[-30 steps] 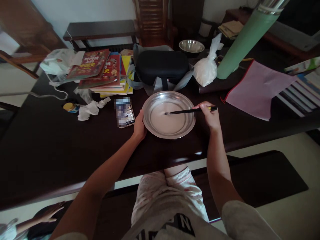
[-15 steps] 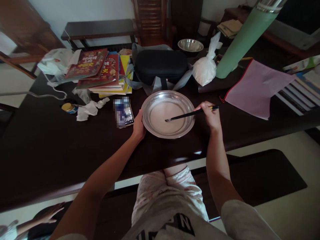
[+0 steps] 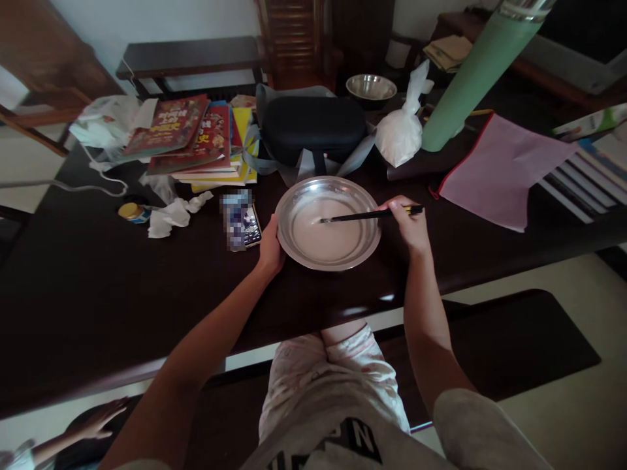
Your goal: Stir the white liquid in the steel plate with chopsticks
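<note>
Dark wood fills your view: a cluttered table (image 3: 98, 287) with the round metal pan (image 3: 327, 223) near its front edge, straight ahead of you. Your left hand (image 3: 271, 245) clasps the pan's rim at nine o'clock, fingers curled around it. Your right hand (image 3: 410, 225) sits at three o'clock, fingers pinched shut on black chopsticks (image 3: 367, 215). Their long axis runs nearly level from three toward nine, tips dipped into the pale liquid (image 3: 328, 236) near the pan's centre. Your right hand alone works the sticks. At eleven o'clock lies a stack of books (image 3: 196, 140) with red covers; their lettering is too small to read. A phone (image 3: 242, 225) rests just beside your left hand.
</note>
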### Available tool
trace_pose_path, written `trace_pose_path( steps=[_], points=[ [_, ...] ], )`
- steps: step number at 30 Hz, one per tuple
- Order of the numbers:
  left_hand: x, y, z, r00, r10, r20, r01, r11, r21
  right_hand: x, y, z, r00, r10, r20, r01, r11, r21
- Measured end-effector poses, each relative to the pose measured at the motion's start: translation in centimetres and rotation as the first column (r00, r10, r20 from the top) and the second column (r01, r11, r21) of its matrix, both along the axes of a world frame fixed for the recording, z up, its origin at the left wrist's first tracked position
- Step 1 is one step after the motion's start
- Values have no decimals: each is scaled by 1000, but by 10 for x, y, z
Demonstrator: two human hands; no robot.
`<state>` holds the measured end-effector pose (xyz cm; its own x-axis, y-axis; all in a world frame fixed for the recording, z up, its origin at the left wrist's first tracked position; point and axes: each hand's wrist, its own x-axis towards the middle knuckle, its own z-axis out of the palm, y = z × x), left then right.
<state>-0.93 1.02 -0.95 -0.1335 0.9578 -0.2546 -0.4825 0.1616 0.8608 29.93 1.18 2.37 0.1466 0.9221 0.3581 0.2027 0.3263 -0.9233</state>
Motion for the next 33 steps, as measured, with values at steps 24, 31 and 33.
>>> trace_pose_path(
  steps=[24, 31, 33],
  points=[
    [1, 0, 0, 1000, 14, -7, -14, 1000, 2, 4, 0, -3, 1000, -24, -16, 24, 1000, -15],
    [1, 1, 0, 1000, 4, -11, -4, 1000, 7, 0, 1, 0, 998, -53, -15, 53, 999, 0],
    [1, 1, 2, 1000, 7, -5, -7, 1000, -1, 0, 0, 1, 998, -47, -31, 47, 999, -13]
  ],
)
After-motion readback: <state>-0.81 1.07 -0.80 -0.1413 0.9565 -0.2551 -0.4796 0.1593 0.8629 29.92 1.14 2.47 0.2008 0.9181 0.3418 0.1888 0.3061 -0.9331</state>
